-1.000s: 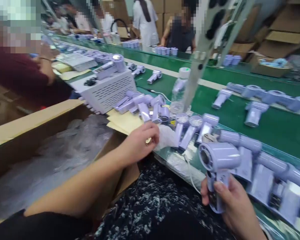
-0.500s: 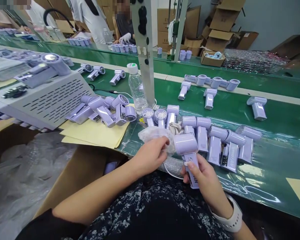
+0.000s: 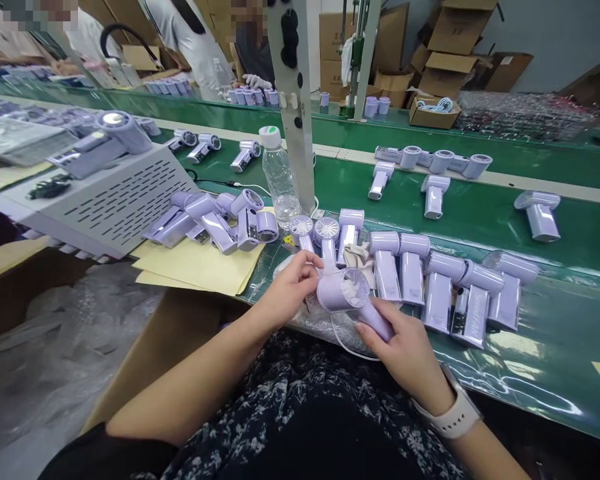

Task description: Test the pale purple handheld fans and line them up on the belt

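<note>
My right hand (image 3: 405, 347) is closed around the handle of a lavender handheld fan (image 3: 337, 291), whose round head is tipped left with its open end showing. Just left of that head is my left hand (image 3: 295, 287), fingers curled inward; whatever they pinch is too small to make out. A clear plastic bag (image 3: 281, 265) lies partly hidden behind the left hand. Behind the held fan, a crumpled whitish cloth (image 3: 359, 259) rests among upright fans. To the right, several more lavender fans (image 3: 437, 293) lie in a row with handles toward me.
A water bottle (image 3: 280, 177) stands beside a metal post (image 3: 300, 120). On the left are a vented grey box (image 3: 125, 193), yellow paper (image 3: 200, 267) with fans on it, and a carton (image 3: 145, 353) with plastic bags. Fans line the green conveyor (image 3: 340, 180); people work across it.
The fan in my right hand has turned from upright to tilted, its head now toward the left hand. My left hand has shifted slightly left and up.
</note>
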The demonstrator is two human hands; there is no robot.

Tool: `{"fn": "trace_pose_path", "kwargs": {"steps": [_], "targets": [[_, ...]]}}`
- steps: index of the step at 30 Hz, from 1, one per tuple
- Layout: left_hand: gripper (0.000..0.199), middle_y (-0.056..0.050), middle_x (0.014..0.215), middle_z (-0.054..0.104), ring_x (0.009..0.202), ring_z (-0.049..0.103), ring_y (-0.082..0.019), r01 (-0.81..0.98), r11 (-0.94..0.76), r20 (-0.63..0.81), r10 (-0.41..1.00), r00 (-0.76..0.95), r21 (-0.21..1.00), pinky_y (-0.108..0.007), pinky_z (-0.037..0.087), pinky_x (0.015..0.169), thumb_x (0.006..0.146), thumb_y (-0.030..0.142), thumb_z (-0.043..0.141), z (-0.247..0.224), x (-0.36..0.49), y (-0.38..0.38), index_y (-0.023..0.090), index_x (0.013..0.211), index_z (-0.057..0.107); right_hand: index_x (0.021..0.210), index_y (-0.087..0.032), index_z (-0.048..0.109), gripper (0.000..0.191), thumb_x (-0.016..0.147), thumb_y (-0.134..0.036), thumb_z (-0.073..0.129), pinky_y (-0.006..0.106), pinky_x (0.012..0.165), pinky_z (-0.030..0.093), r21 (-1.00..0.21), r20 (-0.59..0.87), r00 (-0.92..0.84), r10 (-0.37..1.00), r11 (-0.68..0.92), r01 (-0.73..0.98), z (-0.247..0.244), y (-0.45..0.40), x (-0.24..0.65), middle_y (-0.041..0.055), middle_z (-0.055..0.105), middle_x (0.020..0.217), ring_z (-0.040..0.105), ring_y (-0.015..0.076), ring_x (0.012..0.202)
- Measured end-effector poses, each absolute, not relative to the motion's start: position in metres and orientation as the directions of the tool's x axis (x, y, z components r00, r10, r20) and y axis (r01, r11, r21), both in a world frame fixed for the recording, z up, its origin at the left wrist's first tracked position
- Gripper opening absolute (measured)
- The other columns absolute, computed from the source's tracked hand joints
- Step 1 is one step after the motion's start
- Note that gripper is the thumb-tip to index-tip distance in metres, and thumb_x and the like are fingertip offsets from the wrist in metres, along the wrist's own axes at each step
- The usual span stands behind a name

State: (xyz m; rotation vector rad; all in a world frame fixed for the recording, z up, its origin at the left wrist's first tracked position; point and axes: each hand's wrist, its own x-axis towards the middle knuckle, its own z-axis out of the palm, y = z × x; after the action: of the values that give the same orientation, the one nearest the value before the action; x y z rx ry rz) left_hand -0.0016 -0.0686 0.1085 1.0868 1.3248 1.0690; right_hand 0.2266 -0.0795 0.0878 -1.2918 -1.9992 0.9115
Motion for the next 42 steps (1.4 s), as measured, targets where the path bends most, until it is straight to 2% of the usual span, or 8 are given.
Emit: {"fn": "trace_pose_path", "kwargs": {"steps": [9, 20, 26, 29, 34, 36, 39, 42], "targets": [[0.035, 0.007, 0.066, 0.044, 0.056, 0.037, -0.010, -0.071, 0.062, -0.076, 0.972, -0.221, 0.996, -0.022, 0.030, 0.052, 0.081, 0.020, 0.061, 0.102, -0.001, -0.067, 0.022, 0.115, 0.058, 0.112, -0.012, 0.071, 0.028, 0.094, -0.031, 0.063, 0.034, 0.052, 0.046, -0.320, 0.270, -0.466, 0.842, 0.535, 0.782, 0.081, -0.081, 0.198, 0.0110, 0.076, 0.080, 0.071, 0.0291, 0.062], [0.025, 0.004, 0.075, 0.057, 0.066, 0.051, -0.013, 0.475, -0.127, 0.234, 0.957, -0.172, 0.871, -0.026, 0.039, 0.064, 0.091, 0.023, 0.058, 0.110, -0.011, -0.061, 0.021, 0.116, 0.062, 0.110, -0.018, 0.071, 0.033, 0.094, -0.046, 0.062, 0.029, 0.057, 0.050, -0.796, 0.186, -0.283, 0.941, 0.313, 0.519, 0.104, -0.070, 0.220, 0.0022, 0.075, 0.076, 0.068, 0.0204, 0.059], [0.026, 0.008, 0.066, 0.040, 0.052, 0.037, -0.011, 0.097, 0.070, -0.053, 0.984, -0.171, 0.993, -0.024, 0.031, 0.050, 0.088, 0.020, 0.050, 0.093, -0.014, -0.043, 0.021, 0.114, 0.054, 0.113, -0.019, 0.071, 0.027, 0.097, -0.037, 0.060, 0.033, 0.066, 0.049, -0.593, -0.003, -0.403, 0.915, 0.323, 0.737, 0.107, -0.052, 0.199, 0.0078, 0.079, 0.090, 0.074, 0.0278, 0.078], [0.027, 0.007, 0.067, 0.040, 0.055, 0.040, -0.012, 0.182, -0.043, 0.074, 0.984, -0.164, 0.982, -0.025, 0.035, 0.053, 0.091, 0.019, 0.049, 0.098, -0.015, -0.048, 0.023, 0.117, 0.055, 0.118, -0.016, 0.069, 0.029, 0.098, -0.036, 0.060, 0.033, 0.060, 0.046, -0.349, -0.030, -0.404, 0.914, 0.369, 0.861, 0.111, -0.055, 0.185, 0.0119, 0.078, 0.087, 0.075, 0.0314, 0.076], [0.037, 0.002, 0.074, 0.060, 0.068, 0.049, -0.016, 0.673, -0.691, 0.657, 0.640, 0.398, 0.264, -0.031, 0.041, 0.064, 0.098, 0.012, 0.048, 0.128, -0.002, -0.070, 0.021, 0.133, 0.054, 0.114, -0.012, 0.070, 0.023, 0.097, -0.022, 0.058, 0.035, 0.064, 0.050, -0.250, 0.005, -0.536, 0.844, 0.520, 0.817, 0.123, -0.066, 0.173, 0.0175, 0.076, 0.092, 0.074, 0.0306, 0.079], [0.040, 0.001, 0.073, 0.062, 0.068, 0.049, -0.018, 0.668, -0.742, 0.654, 0.531, 0.538, 0.053, -0.032, 0.041, 0.062, 0.098, 0.010, 0.046, 0.138, -0.002, -0.077, 0.016, 0.137, 0.052, 0.102, -0.013, 0.069, 0.017, 0.098, -0.026, 0.059, 0.033, 0.063, 0.052, -0.527, -0.080, -0.529, 0.845, 0.415, 0.742, 0.127, -0.059, 0.179, 0.0149, 0.075, 0.086, 0.072, 0.0265, 0.073], [0.047, 0.001, 0.077, 0.063, 0.071, 0.052, -0.017, 0.699, -0.708, 0.617, 0.595, 0.515, 0.100, -0.030, 0.042, 0.062, 0.097, 0.005, 0.047, 0.147, -0.008, -0.087, 0.018, 0.142, 0.047, 0.087, -0.017, 0.061, 0.037, 0.099, -0.050, 0.052, 0.028, 0.049, 0.052, -0.935, -0.331, -0.580, 0.745, -0.174, 0.310, 0.133, -0.046, 0.196, 0.0069, 0.069, 0.074, 0.063, 0.0164, 0.051], [0.053, 0.003, 0.080, 0.061, 0.072, 0.056, -0.013, 0.614, -0.657, 0.535, 0.739, 0.409, 0.437, -0.026, 0.046, 0.066, 0.098, 0.006, 0.048, 0.156, -0.013, -0.099, 0.025, 0.147, 0.040, 0.103, -0.017, 0.062, 0.049, 0.094, -0.065, 0.053, 0.026, 0.046, 0.056, -0.809, -0.285, -0.797, 0.533, -0.580, -0.099, 0.146, -0.048, 0.207, 0.0093, 0.074, 0.092, 0.071, 0.0172, 0.058]]}}
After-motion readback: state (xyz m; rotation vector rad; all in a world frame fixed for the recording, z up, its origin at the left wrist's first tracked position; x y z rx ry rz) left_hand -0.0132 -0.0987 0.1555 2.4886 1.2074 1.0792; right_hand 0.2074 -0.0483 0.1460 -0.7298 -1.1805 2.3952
